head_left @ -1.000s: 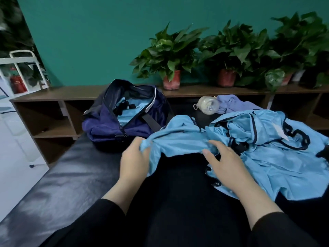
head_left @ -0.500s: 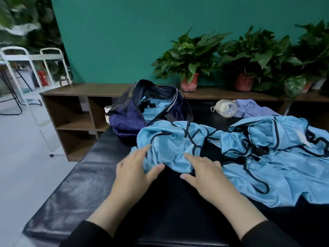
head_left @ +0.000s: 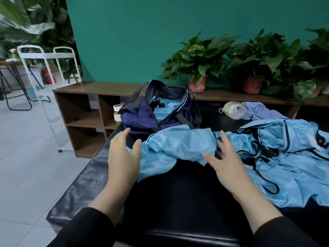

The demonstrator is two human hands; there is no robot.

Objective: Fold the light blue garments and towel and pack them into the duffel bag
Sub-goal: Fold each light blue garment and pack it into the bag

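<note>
Fingers of left hand straight and spread, gripping nothing, thumb tip touching left edge of folded light blue garment. Fingers of right hand likewise straight and spread, resting against right end of same garment, gripping nothing. Both hands over black padded bench. Loose light blue garments with black trim heaped at right on bench, touching folded piece. Navy duffel bag just behind folded garment, unzipped, light blue fabric visible inside. Lavender towel at far right of bench, clear bottle lying on its side against it. Brown low shelf behind, potted plants on top.
</note>
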